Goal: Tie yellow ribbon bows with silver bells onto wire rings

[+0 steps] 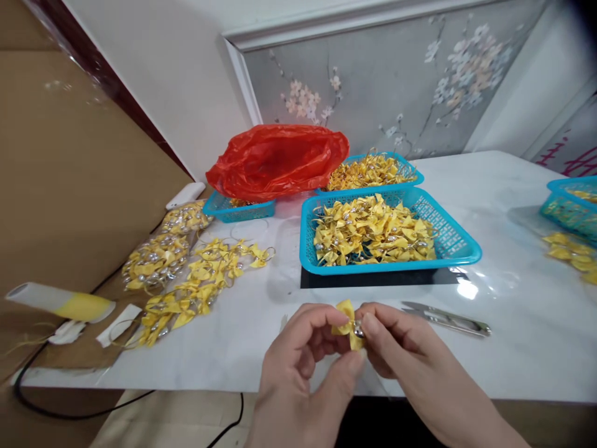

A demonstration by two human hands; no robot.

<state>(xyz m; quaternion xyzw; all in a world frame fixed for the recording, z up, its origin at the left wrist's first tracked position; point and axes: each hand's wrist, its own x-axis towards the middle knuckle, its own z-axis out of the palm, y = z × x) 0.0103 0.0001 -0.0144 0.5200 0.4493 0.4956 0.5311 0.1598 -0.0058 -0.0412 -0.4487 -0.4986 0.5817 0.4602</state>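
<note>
both hands, left hand (298,361) and right hand (401,354), pinching one yellow bow (347,323); i'd keep the pinch tight. snips (445,318) at 3 o'clock.

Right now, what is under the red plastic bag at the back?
The red plastic bag lies over a small blue basket, whose front wall and a few yellow pieces show. The rest of the basket's contents are covered by the bag.

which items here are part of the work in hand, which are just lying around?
In hand:
- yellow bow, pinched between left hand and right hand
- near basket of matching bows
- loose bows on the table

Lying about:
- snips, untouched
- red bag
- glue gun
- far-right basket
</note>
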